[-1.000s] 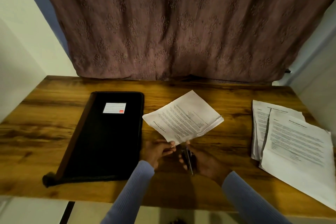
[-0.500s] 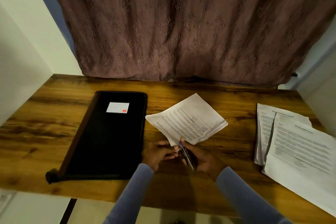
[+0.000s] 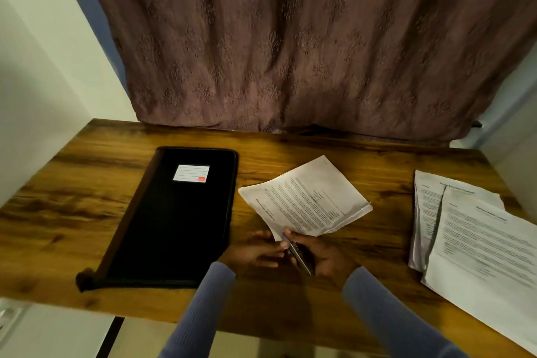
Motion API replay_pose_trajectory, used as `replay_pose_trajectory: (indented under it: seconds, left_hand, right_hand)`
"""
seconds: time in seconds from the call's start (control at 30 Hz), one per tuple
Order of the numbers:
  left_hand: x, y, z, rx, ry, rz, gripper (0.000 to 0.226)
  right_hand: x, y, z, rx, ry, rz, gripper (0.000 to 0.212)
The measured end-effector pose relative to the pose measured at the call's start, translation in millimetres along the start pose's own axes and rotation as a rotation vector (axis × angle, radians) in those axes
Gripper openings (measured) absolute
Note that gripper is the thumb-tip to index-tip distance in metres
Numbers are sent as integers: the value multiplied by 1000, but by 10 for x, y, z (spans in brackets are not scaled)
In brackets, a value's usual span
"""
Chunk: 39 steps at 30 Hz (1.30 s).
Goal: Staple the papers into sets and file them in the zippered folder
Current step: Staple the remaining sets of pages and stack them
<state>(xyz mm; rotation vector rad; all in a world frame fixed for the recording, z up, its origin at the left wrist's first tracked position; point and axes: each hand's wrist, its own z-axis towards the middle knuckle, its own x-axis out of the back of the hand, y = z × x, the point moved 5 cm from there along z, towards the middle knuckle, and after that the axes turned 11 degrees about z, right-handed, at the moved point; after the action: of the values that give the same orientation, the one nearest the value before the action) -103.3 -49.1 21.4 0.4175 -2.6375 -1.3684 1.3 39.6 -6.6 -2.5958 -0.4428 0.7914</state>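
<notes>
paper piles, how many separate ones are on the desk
3. One paper set at the centre, its near corner at the stapler in the right hand; two overlapping piles at the right: back pile, front pile. Sheets beneath may be hidden.
</notes>
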Motion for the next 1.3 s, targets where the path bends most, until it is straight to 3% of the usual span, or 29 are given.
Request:
replay_pose_trajectory:
  seconds: [0.2,0.37,0.57,0.93,1.13,1.17,1.23,1.3]
  left_hand:
    - [-122,28,42,62,99,-110,66]
    - [-97,113,83,48,143,-126,61]
    - [-99,144,130,15,171,-167,53]
    - [-88,162,146,64,158,-86,60]
    - [-121,18,218,140,199,-223,47]
    - [-122,-20,242,149,209,-274,48]
    - [-110,-76,264,156,231,-339,48]
    - [-90,-101,273,137,273,-381,45]
  right_hand:
    - [14,15,4,15,36,-86,45]
    - [31,-45,-27,56,77,-89,18]
    - [41,-91,-23,56,105,-103,19]
    - [-21,-179,-90,123,49,-103,11]
    - [183,-139,-215,158,41,-182,56]
    - [265,-154,-276,186,60,-214,54]
    - [453,-231,-402,326,121,-321,29]
    - [670,-383,-549,504,343,-456,12]
